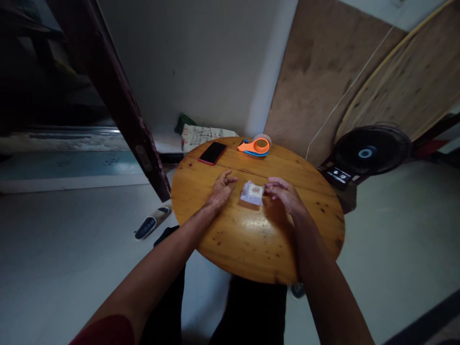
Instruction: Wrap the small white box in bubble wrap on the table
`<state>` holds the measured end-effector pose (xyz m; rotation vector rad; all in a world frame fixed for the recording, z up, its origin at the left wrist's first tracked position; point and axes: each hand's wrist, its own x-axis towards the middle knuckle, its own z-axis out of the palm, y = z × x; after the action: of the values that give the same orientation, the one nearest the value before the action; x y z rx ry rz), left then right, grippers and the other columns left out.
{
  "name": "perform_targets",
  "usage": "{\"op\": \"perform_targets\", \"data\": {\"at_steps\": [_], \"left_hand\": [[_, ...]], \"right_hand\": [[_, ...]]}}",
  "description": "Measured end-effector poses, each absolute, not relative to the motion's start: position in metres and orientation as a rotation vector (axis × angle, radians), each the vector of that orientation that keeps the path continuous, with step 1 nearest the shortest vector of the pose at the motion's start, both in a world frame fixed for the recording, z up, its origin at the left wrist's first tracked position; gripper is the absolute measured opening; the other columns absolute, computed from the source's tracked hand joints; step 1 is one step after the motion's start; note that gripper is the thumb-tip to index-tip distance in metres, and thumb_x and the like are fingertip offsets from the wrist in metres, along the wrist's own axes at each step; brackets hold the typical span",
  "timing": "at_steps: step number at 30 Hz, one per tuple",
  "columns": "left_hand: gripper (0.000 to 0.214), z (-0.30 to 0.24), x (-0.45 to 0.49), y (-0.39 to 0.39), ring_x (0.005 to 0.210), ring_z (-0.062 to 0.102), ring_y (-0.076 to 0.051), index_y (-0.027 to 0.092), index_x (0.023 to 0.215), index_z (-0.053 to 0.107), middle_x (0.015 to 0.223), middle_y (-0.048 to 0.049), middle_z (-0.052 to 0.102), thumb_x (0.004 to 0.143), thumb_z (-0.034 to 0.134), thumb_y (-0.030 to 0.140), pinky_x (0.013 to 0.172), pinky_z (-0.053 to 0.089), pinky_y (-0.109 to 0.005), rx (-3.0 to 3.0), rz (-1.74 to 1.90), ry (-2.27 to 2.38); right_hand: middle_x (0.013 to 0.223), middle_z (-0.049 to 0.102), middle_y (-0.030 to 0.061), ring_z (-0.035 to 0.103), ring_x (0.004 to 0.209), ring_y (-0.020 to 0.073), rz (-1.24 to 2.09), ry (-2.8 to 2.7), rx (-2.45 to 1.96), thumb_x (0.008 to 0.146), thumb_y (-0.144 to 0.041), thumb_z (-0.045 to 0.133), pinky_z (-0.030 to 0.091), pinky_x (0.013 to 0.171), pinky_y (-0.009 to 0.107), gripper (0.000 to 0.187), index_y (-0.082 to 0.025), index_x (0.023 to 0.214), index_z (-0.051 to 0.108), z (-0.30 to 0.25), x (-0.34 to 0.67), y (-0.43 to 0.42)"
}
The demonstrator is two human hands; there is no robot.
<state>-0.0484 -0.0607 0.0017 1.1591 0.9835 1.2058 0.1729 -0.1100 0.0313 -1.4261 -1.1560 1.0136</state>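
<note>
A small square packet (pixel 254 192) lies on the round wooden table (pixel 244 258), with a pale piece on top of what looks like a thin, light purple wrapping. To its left, my left hand (pixel 222 189) rests at the tabletop, fingers apart and slightly bent, with nothing in them. My right hand (pixel 283 192) is at the packet's right side, its fingers loosely curved and apart. Those fingertips come right up to the packet's edge; whether they touch it I cannot tell.
Toward the table's far edge are a dark-screened phone (pixel 212 153) with a red edge and an orange and blue tape dispenser (pixel 257 146). A black fan (pixel 370 151) stands on the right. A slipper (pixel 146 227) lies on the floor at left, near a dark door frame (pixel 118 91).
</note>
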Motion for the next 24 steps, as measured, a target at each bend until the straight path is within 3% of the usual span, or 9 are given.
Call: {"op": "perform_targets", "data": {"at_steps": [7,13,19,24], "left_hand": [[0.065,0.013,-0.046,-0.072,0.068,0.057,-0.009,0.014,0.130,0.047,0.097,-0.0050,0.069,0.066,0.057,0.006,0.064,0.046,-0.020,1.227,1.117,0.964],[0.070,0.018,-0.044,-0.078,0.075,0.060,-0.012,0.013,0.135,0.044,0.101,-0.0077,0.068,0.066,0.058,0.006,0.067,0.047,-0.024,1.271,1.043,0.908],[0.071,0.015,-0.044,-0.076,0.082,0.061,-0.013,0.013,0.136,0.041,0.104,-0.0082,0.068,0.067,0.059,0.007,0.068,0.046,-0.023,1.283,1.026,0.863],[0.070,0.014,-0.044,-0.076,0.078,0.061,-0.013,0.011,0.135,0.042,0.100,-0.0080,0.068,0.067,0.058,0.007,0.065,0.046,-0.023,1.299,1.034,0.902]], "right_hand": [[0.090,0.072,0.0053,0.068,0.080,0.0190,1.047,-1.171,-1.443,0.067,-0.028,0.065,0.042,0.052,0.023,0.039,-0.021,0.105,0.059,0.032,0.171,-0.111],[0.088,0.072,0.0041,0.068,0.076,0.0189,1.055,-1.305,-1.446,0.071,-0.033,0.065,0.038,0.049,0.023,0.038,-0.022,0.107,0.060,0.028,0.172,-0.112],[0.073,0.071,0.0016,0.065,0.063,0.0152,1.051,-1.308,-1.447,0.072,-0.030,0.063,0.038,0.048,0.022,0.036,-0.021,0.106,0.060,0.026,0.174,-0.110],[0.080,0.071,0.0010,0.063,0.063,0.0131,1.026,-1.284,-1.462,0.070,-0.028,0.062,0.038,0.045,0.021,0.034,-0.022,0.103,0.060,0.022,0.175,-0.108]]}}
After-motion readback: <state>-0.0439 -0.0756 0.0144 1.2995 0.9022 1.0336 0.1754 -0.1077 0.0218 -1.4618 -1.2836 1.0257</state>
